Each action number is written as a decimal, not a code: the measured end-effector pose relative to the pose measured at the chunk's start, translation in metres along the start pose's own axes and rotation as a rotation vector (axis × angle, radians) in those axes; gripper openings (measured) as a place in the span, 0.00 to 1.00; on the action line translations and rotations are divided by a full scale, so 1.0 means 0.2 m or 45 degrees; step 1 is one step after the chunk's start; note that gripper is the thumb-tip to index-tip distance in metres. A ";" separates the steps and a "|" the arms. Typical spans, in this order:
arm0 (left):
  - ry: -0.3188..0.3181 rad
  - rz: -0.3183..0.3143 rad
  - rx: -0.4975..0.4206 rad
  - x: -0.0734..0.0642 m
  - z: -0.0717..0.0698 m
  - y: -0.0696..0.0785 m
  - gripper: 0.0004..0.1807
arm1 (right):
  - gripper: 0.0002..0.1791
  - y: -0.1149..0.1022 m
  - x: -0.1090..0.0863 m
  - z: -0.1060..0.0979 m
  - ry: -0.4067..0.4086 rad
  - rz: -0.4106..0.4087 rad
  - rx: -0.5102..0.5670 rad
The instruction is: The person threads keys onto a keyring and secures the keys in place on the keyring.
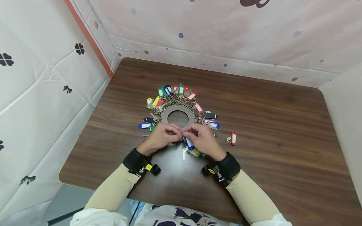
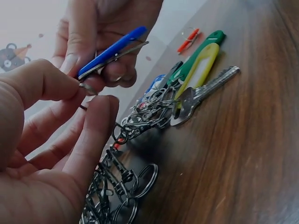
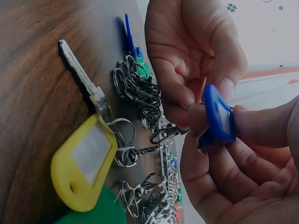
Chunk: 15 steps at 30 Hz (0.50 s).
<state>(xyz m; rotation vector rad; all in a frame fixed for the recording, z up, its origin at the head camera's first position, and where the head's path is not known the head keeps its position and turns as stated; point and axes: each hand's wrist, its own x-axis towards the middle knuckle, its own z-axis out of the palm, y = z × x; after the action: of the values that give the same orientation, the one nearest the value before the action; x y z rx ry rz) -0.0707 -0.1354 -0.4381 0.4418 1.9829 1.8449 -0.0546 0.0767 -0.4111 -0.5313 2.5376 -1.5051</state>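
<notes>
In the head view my left hand [image 1: 164,137] and right hand [image 1: 204,140] meet at the near edge of a flat grey metal ring [image 1: 191,118], hung all round with clasps, split rings and key tags. My right thumb and fingers pinch a blue key tag [image 3: 218,116] with a white label; a key [image 2: 135,48] lies along it in the left wrist view. A small split ring [image 2: 88,88] is between my left thumb and index finger. Whether it is joined to a clasp is hidden by the fingers. Below hang a yellow key tag [image 3: 84,163] and a silver key [image 3: 79,70].
A red key tag [image 1: 233,138] with a key lies apart to the right on the brown wooden table [image 1: 268,125]. Red, green, blue, black and yellow tags fan around the ring's far side, such as a green tag [image 1: 181,90]. Patterned sheets [image 1: 198,37] hang behind.
</notes>
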 end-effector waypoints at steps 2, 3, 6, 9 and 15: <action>0.022 0.008 0.043 0.00 0.01 0.00 0.05 | 0.03 0.00 0.00 0.01 0.014 0.017 -0.006; 0.034 0.006 0.062 0.00 0.01 0.01 0.05 | 0.03 0.00 0.01 0.01 0.023 0.026 -0.013; 0.061 -0.009 0.104 0.00 0.02 0.01 0.05 | 0.04 0.00 0.01 0.01 0.064 0.056 -0.033; 0.084 -0.029 0.127 0.01 0.03 0.01 0.05 | 0.04 0.01 0.01 0.01 0.115 0.081 -0.039; 0.114 -0.031 0.147 0.00 0.05 0.02 0.05 | 0.04 0.02 0.01 0.03 0.150 0.062 -0.063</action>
<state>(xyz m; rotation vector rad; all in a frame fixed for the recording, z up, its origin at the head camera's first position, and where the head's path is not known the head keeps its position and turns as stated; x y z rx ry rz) -0.0670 -0.1267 -0.4344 0.3722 2.1527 1.7708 -0.0563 0.0732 -0.4168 -0.3954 2.6618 -1.5027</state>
